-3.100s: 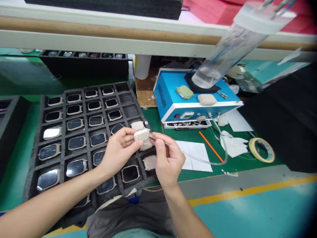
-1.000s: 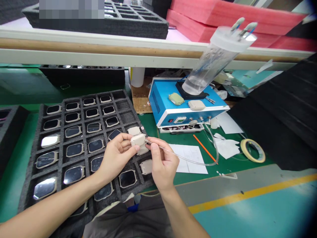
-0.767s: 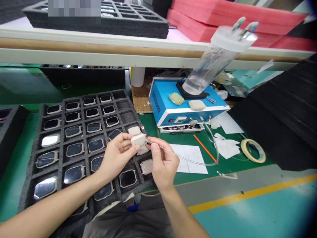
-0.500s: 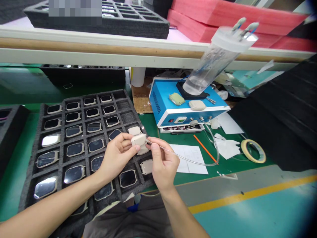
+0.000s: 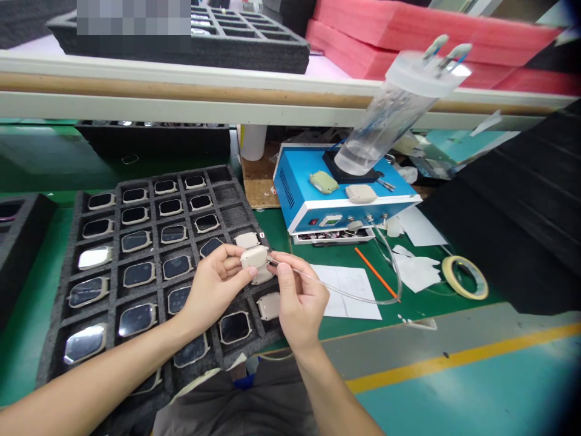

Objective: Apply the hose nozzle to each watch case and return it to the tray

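My left hand (image 5: 213,284) grips a small beige watch case (image 5: 254,257) above the right edge of a black foam tray (image 5: 63,290). My right hand (image 5: 299,297) pinches the tip of a thin clear tube (image 5: 354,293) against the case's right side. The tube curves over the green bench to the front of a blue box machine (image 5: 336,203). Several glossy-faced watch cases (image 5: 136,318) fill the tray's pockets, and two beige ones lie back-up near my hands, one (image 5: 269,306) just below them.
A clear cylinder (image 5: 390,112) stands tilted on the blue machine, with a green case (image 5: 323,180) and a beige case (image 5: 361,193) beside it. White paper (image 5: 349,284), an orange pencil (image 5: 374,272), a tape roll (image 5: 467,275) and black foam (image 5: 521,206) lie to the right.
Since three seconds ago my view has tilted up a little, showing more of the upper shelf. Both hands, the case and the tube keep the same hold.
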Motion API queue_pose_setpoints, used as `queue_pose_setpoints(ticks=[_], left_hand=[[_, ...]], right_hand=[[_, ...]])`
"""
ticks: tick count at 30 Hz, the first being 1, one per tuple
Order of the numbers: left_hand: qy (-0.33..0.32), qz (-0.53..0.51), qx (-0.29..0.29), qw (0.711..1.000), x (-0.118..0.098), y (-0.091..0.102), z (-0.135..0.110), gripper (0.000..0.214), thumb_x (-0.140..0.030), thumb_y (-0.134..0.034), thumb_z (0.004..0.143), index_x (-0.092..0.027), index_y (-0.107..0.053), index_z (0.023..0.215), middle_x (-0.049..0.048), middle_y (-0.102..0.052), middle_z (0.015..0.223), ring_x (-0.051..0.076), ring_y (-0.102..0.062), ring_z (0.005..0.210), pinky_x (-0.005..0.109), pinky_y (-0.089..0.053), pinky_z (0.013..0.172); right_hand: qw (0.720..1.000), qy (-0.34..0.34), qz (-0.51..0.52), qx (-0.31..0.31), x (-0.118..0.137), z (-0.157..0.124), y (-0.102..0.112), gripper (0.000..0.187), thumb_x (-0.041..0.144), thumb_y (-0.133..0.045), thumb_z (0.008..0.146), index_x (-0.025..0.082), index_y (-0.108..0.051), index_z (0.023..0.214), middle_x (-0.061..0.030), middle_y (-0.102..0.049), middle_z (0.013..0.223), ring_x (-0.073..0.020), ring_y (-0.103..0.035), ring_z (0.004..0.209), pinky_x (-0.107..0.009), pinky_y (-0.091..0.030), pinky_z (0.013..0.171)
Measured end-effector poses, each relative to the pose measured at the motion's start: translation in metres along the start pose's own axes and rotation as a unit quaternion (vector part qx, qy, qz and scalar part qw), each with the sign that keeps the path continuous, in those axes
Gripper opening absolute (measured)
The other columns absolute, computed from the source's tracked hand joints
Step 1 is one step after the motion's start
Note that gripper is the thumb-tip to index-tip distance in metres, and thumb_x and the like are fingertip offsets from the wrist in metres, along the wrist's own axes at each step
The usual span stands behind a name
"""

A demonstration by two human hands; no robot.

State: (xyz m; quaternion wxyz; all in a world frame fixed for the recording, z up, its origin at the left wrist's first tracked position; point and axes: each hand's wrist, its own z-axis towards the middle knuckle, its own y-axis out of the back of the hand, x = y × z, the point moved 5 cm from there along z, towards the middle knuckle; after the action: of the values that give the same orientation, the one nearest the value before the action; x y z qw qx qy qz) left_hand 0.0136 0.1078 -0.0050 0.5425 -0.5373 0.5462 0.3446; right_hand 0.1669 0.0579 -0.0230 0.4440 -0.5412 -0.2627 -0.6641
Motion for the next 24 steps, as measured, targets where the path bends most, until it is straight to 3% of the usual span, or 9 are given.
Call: queue_pose_setpoints(ticks=[5, 8, 11, 13, 15, 18, 21, 24], left_hand=[[-0.036, 0.031, -0.025, 0.999, -0.003, -0.001, -0.006, 0.041, -0.032, -0.096, 0.069, -0.016, -0.065, 0.092, 0.0064, -0.08, 0.091, 0.018, -0.077, 0.083, 0.028, -0.062, 0.08], [-0.082, 0.162, -0.049, 0.982, -0.017, 0.004, 0.001, 0.035, -0.039, -0.084, 0.079, -0.017, -0.061, 0.093, 0.0069, -0.076, 0.091, 0.019, -0.075, 0.079, 0.034, -0.064, 0.078], [-0.134, 0.307, -0.091, 0.938, -0.042, 0.013, 0.028, 0.024, -0.033, -0.071, 0.087, -0.018, -0.06, 0.102, 0.0071, -0.074, 0.099, 0.02, -0.074, 0.083, 0.036, -0.063, 0.08], [-0.154, 0.373, -0.109, 0.909, -0.056, 0.019, 0.055, 0.023, -0.022, -0.067, 0.087, -0.02, -0.063, 0.109, 0.0061, -0.073, 0.105, 0.02, -0.071, 0.092, 0.037, -0.059, 0.09], [-0.156, 0.446, -0.108, 0.875, -0.06, 0.021, 0.082, 0.02, -0.014, -0.064, 0.085, -0.019, -0.068, 0.104, 0.0069, -0.073, 0.101, 0.023, -0.068, 0.097, 0.043, -0.054, 0.1], [-0.159, 0.538, -0.087, 0.824, -0.055, 0.021, 0.105, 0.014, -0.017, -0.061, 0.09, -0.017, -0.074, 0.092, 0.013, -0.075, 0.102, 0.034, -0.062, 0.113, 0.056, -0.045, 0.109], [-0.177, 0.578, -0.072, 0.794, -0.049, 0.019, 0.101, 0.021, -0.022, -0.059, 0.094, -0.015, -0.079, 0.099, 0.0195, -0.07, 0.124, 0.041, -0.049, 0.133, 0.063, -0.036, 0.116], [-0.209, 0.579, -0.054, 0.786, -0.051, 0.02, 0.065, 0.03, -0.023, -0.062, 0.094, -0.013, -0.077, 0.118, 0.0197, -0.062, 0.143, 0.04, -0.044, 0.14, 0.059, -0.033, 0.119]], right_hand=[[1.0, 0.001, 0.016, 0.023, -0.001, 0.0, -0.001, 0.019, 0.035, -0.067, 0.101, 0.022, -0.081, 0.104, -0.0091, -0.081, 0.113, -0.0225, -0.078, 0.105, -0.038, -0.068, 0.091], [0.999, -0.001, 0.024, 0.027, -0.001, 0.0, -0.003, 0.021, 0.038, -0.068, 0.1, 0.022, -0.081, 0.104, -0.0096, -0.081, 0.113, -0.0228, -0.078, 0.104, -0.038, -0.067, 0.091], [0.999, -0.016, 0.026, 0.017, -0.001, 0.0, -0.003, 0.026, 0.043, -0.067, 0.099, 0.021, -0.081, 0.102, -0.0097, -0.082, 0.107, -0.0233, -0.079, 0.099, -0.039, -0.067, 0.09], [0.999, -0.025, 0.027, 0.015, -0.002, 0.0, -0.003, 0.029, 0.046, -0.066, 0.098, 0.02, -0.08, 0.102, -0.0099, -0.082, 0.104, -0.0237, -0.079, 0.097, -0.039, -0.067, 0.087], [0.999, -0.031, 0.027, 0.016, -0.003, 0.001, -0.004, 0.031, 0.048, -0.066, 0.097, 0.02, -0.08, 0.1, -0.0101, -0.082, 0.103, -0.0237, -0.08, 0.095, -0.037, -0.066, 0.084], [0.999, -0.045, 0.021, 0.022, -0.006, 0.004, -0.005, 0.032, 0.048, -0.068, 0.094, 0.019, -0.08, 0.098, -0.0095, -0.083, 0.099, -0.0233, -0.08, 0.091, -0.037, -0.066, 0.082], [0.998, -0.05, 0.023, 0.013, -0.009, 0.006, -0.004, 0.032, 0.049, -0.07, 0.092, 0.019, -0.079, 0.096, -0.0078, -0.082, 0.094, -0.0225, -0.081, 0.087, -0.036, -0.066, 0.079], [0.998, -0.047, 0.039, -0.008, -0.011, 0.006, -0.001, 0.032, 0.048, -0.069, 0.092, 0.018, -0.076, 0.097, -0.0065, -0.081, 0.094, -0.0206, -0.081, 0.086, -0.033, -0.066, 0.075]])
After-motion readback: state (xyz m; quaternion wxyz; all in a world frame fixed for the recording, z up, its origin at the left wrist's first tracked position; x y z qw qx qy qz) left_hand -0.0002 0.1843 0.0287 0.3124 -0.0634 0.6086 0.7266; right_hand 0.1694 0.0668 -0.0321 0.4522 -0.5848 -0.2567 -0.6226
